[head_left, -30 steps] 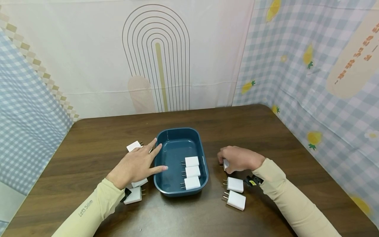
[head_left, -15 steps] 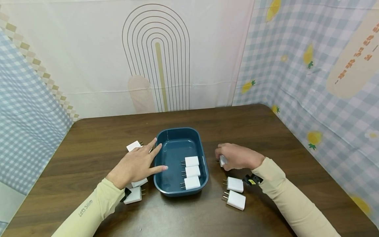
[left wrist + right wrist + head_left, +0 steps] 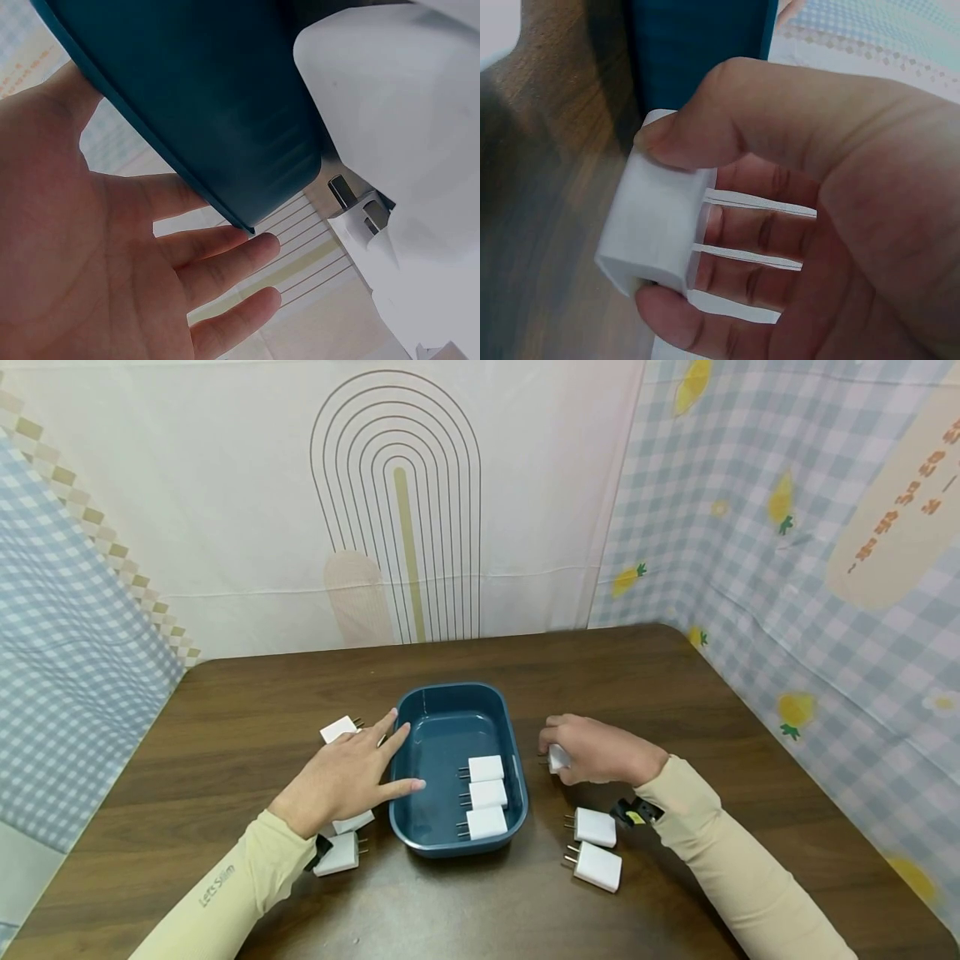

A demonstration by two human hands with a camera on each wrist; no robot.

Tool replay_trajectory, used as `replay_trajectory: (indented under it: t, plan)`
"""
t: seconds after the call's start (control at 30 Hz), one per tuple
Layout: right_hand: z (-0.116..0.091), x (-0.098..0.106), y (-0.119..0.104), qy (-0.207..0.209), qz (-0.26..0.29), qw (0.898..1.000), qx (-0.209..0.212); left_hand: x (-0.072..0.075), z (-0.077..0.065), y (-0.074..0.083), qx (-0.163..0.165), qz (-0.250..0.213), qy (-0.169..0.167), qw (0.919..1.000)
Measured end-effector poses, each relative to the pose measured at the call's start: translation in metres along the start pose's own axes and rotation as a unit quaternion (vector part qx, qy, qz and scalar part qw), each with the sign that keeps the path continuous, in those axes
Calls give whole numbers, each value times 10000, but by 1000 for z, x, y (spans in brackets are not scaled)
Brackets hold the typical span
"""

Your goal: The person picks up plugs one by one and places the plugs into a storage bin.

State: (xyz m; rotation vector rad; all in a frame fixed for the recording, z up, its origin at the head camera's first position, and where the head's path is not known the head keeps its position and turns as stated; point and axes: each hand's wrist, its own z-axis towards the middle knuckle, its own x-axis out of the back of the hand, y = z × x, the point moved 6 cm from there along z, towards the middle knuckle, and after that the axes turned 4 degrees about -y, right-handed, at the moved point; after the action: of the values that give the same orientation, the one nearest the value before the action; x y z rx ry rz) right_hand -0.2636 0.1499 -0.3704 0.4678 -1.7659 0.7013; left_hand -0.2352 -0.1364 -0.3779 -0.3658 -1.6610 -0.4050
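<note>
My right hand (image 3: 603, 750) grips a white plug charger (image 3: 656, 214) between thumb and fingers, just right of a blue tray (image 3: 450, 752). In the right wrist view the thumb presses one face of it, with the fingers behind. Three white chargers (image 3: 487, 795) lie in a column along the tray's right side, prongs to the left. My left hand (image 3: 341, 781) rests spread at the tray's left rim, its fingers straight; the left wrist view shows the fingertips (image 3: 262, 247) at the rim. Beneath and beside this hand lie white chargers (image 3: 339, 854), partly hidden.
Two more chargers (image 3: 597, 867) lie on the brown wooden table (image 3: 645, 685) below the right hand, prongs to the left. Another charger (image 3: 340, 729) sits beyond the left hand. Patterned cloth (image 3: 540, 485) hangs behind the table and along both sides.
My right hand has moved left and slightly away from me, toward the tray, carrying the charger with it. The left hand and the tray have stayed in place.
</note>
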Motion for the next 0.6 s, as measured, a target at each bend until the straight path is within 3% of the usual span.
replay_trajectory:
  t: [0.6]
  plan:
    - [1, 15, -6, 462, 315, 9983, 167, 0, 0, 1, -12, 25, -15, 10000]
